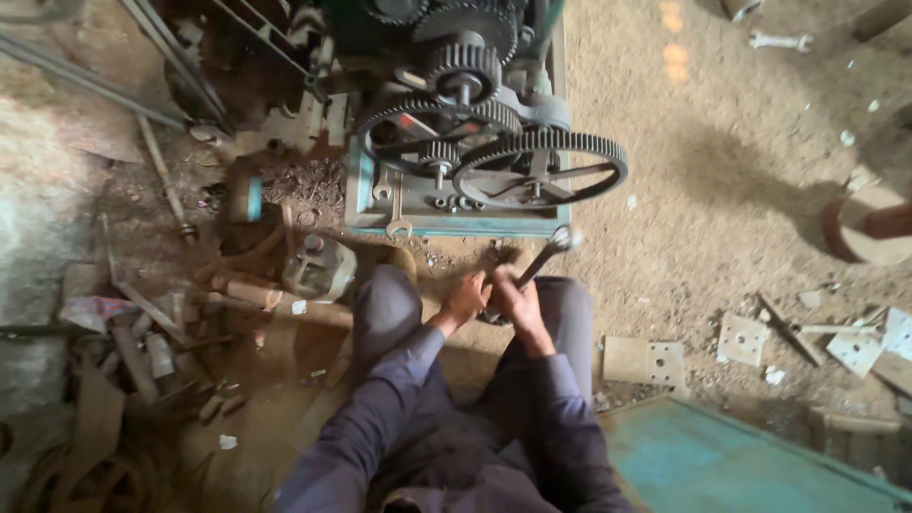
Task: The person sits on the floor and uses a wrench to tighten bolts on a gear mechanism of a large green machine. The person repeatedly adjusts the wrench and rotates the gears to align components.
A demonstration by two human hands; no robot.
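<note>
I sit low on the dirt floor with my knees apart, facing a teal machine (456,223) with several exposed black gears (540,169). My right hand (518,299) grips the handle of a long metal wrench (543,255) that points up and right toward the machine's base. My left hand (464,296) is closed close beside it, on something small and dark between my knees that I cannot make out. Both sleeves are dark blue-grey.
A spanner (397,220) lies on the machine's base ledge. Scrap metal, rods and rusty parts (142,332) pile up at left. Square drilled plates (741,339) lie at right. A teal panel (731,456) sits at lower right. Another wrench (779,41) lies far top right.
</note>
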